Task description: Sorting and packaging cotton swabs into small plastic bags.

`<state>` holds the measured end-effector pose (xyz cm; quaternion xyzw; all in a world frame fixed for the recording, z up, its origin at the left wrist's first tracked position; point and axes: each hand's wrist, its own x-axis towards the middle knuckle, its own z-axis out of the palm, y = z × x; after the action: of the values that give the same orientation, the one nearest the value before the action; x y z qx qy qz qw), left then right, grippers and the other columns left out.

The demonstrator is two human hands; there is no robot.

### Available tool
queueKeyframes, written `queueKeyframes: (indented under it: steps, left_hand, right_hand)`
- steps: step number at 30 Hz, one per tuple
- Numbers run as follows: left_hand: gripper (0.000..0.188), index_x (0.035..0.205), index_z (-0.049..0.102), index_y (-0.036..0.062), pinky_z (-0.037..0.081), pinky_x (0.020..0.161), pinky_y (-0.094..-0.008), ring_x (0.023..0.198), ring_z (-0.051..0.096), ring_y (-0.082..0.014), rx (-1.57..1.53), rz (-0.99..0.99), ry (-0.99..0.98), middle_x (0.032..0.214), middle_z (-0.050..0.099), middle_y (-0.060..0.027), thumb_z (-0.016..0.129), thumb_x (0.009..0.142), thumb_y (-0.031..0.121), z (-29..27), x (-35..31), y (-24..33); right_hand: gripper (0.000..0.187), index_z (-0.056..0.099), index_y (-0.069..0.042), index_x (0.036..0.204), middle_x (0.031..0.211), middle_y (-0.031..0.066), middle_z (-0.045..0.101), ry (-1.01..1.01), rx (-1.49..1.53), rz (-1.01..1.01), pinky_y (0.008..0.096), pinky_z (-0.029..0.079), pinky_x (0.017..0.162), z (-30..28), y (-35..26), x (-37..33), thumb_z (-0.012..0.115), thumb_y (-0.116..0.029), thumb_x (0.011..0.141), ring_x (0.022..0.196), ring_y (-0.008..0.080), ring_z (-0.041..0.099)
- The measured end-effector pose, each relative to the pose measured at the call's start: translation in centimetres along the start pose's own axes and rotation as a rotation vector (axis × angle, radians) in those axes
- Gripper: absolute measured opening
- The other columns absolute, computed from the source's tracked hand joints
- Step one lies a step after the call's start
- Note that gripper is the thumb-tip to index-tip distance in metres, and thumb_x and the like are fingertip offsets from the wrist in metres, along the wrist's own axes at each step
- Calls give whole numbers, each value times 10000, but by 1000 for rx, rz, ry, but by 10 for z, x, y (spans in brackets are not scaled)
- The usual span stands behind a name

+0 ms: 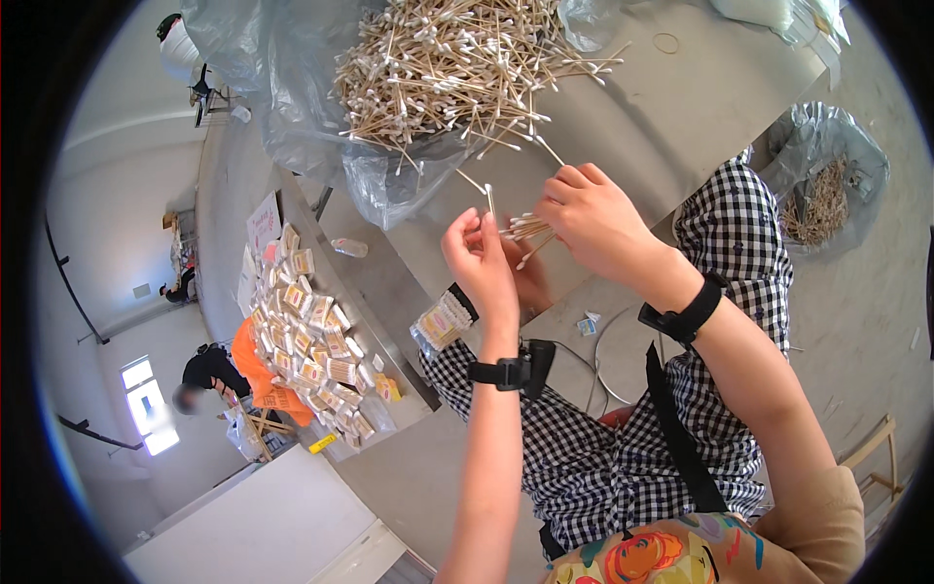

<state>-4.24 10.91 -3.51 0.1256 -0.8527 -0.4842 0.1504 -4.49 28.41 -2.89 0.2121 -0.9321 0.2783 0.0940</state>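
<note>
On the left of the frame I see one bright window point(149, 407) and, just right of it, one person in black point(216, 370) near one orange cloth point(261, 380). Left of centre lies one pile of small packets point(309, 336), dozens, too jumbled to count exactly; many carry yellowish or reddish labels whose print is too small for me to read. One white sheet point(263, 222) with red marks shows at the pile's upper edge, and one clear bottle point(349, 248) lies further right. At top centre spreads one heap of cotton swabs point(443, 78), hundreds, on clear plastic. Below it, one packet point(443, 323) with a yellowish label sits beside the left hand point(482, 265), whose bent fingers pinch one upright swab point(489, 200). The right hand point(593, 219), right of centre, has its fingers curled around one bunch of swabs point(523, 227), several white tips overlapping. One rubber band point(666, 36) lies at upper right on the table point(710, 88); one clear bag point(869, 161) at far right holds more swabs
</note>
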Motion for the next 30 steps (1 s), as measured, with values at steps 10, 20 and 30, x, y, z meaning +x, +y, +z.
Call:
queueKeyframes:
  steps: [10, 20, 30]
  left_hand:
    - [167, 1054, 676, 6, 497, 886, -339, 1000, 618, -236, 403, 316, -566, 1029, 642, -100, 623, 897, 35, -16, 8, 22]
    - [872, 1505, 188, -110, 215, 1174, -548, 1459, 227, -454, 682, 547, -441, 1559, 233, -316, 617, 948, 405, 15, -73, 22]
    - [977, 1506, 134, -137, 179, 1182, -555, 1474, 183, -449, 784, 526, -421, 1570, 179, -330, 537, 945, 555, 17, -78, 10]
  right_hand:
    - [130, 680, -103, 849, 914, 31, 640, 89, 128, 20, 338, 456, 865, -8, 10, 1, 669, -77, 722, 978, 224, 587]
    - [230, 631, -74, 979, 912, 67, 637, 148, 72, 291, 373, 467, 887, -8, 32, 10, 737, -126, 781, 967, 267, 598]
    - [119, 634, -89, 856, 858, 31, 638, 73, 0, 215, 342, 455, 842, -11, 43, 8, 678, -47, 754, 927, 230, 610]
